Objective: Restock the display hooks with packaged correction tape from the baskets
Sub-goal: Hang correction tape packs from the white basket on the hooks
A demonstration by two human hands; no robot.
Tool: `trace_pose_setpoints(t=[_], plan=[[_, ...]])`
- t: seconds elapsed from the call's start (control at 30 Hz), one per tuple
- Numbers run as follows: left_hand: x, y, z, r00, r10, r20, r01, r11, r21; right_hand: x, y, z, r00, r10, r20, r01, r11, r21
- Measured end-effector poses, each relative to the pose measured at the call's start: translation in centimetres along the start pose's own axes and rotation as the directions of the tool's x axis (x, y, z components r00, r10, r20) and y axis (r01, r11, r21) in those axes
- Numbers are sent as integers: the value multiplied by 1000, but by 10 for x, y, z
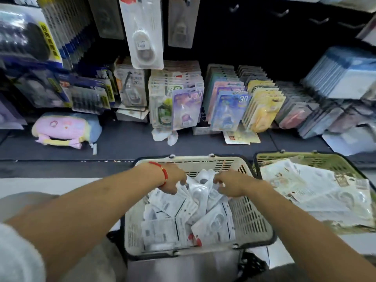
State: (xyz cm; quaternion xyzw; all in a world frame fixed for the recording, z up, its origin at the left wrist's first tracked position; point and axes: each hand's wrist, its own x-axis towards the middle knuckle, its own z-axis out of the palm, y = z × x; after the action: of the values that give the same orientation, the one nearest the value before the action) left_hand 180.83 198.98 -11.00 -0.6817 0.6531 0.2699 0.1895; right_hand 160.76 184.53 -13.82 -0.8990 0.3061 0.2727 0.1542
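A cream basket [251, 217] stands in front of me, filled with several white correction tape packs [173, 220]. Both my hands reach into its far end. My left hand [173, 179], with a red bracelet on the wrist, curls its fingers round the top of a pack [195, 190]. My right hand [228, 185] pinches the packs beside it with bent fingers. Above, a correction tape pack [144, 35] hangs on a display hook, with another [181, 23] to its right. Bare hooks [281, 13] stick out of the dark panel at the top right.
A green basket [325, 159] with more flat packs stands to the right. The low shelf [126, 141] behind holds rows of coloured packs [230, 106] and a pink and blue pouch [67, 129]. Stacked packs hang at the left and right.
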Motion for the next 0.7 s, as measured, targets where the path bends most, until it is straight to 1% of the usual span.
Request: trace_pose_setpoints(t=[0.03,0.1,0.17,0.23,0.3,0.37,0.43,0.53,0.63,0.7], plan=[[7,9,15,1000,-15,13,15,1000,-27,2,4,20,998,26,50,-28,999,25],[19,26,48,998,-62,0,61,992,-115,5,9,55,994,50,94,-59,994,96],[27,39,83,993,-120,21,121,973,-199,9,6,79,998,35,60,-45,984,172],[32,44,115,980,-186,73,199,941,-275,13,-3,95,1000,20,-3,-18,955,295],[35,42,138,963,-260,75,270,891,-365,21,-18,107,999,0,-44,18,911,412],[35,36,153,948,-313,55,302,834,-462,33,-37,116,999,-14,-41,31,885,464],[35,31,163,943,-329,41,295,774,-560,42,-57,124,999,44,-26,-23,839,544],[36,24,173,938,-347,-16,254,715,-651,53,-78,134,979,202,-34,-126,723,679],[38,22,176,914,-397,-79,223,656,-721,56,-85,141,972,234,-35,-143,699,701],[42,20,172,886,-447,-124,197,604,-772,59,-81,140,971,239,-25,-139,642,754]])
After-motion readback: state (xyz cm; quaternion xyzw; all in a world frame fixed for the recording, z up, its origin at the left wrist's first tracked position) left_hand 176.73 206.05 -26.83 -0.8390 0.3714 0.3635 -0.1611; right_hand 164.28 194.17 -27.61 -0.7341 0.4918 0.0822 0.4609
